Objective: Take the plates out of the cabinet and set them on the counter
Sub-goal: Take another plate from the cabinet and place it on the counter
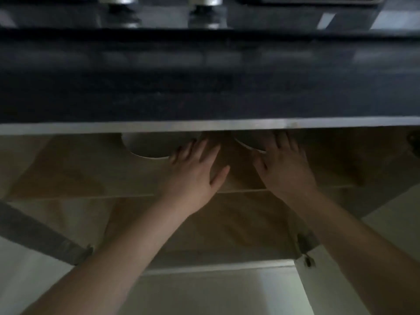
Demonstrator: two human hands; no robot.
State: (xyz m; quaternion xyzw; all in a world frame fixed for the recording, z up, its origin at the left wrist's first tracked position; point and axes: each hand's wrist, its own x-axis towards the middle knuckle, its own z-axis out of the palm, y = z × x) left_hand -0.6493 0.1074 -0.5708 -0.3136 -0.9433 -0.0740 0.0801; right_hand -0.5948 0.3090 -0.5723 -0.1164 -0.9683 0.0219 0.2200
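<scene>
Two white plates stand on a wooden shelf (79,173) inside the open cabinet under the dark counter (204,87). The left plate (147,145) shows its front half; the counter's edge hides the rest. Of the right plate (248,140) only a small rim shows. My left hand (195,169) is spread flat, fingers apart, its fingertips at the left plate's right rim. My right hand (284,164) is also spread, its fingers lying over the right plate's rim. Neither hand grips anything.
The counter's pale front edge (204,126) overhangs the shelf. Shiny metal items (122,1) and a dark tray (318,1) stand at the counter's back. The cabinet doors hang open at the left (34,235) and right (329,287), with hinges showing.
</scene>
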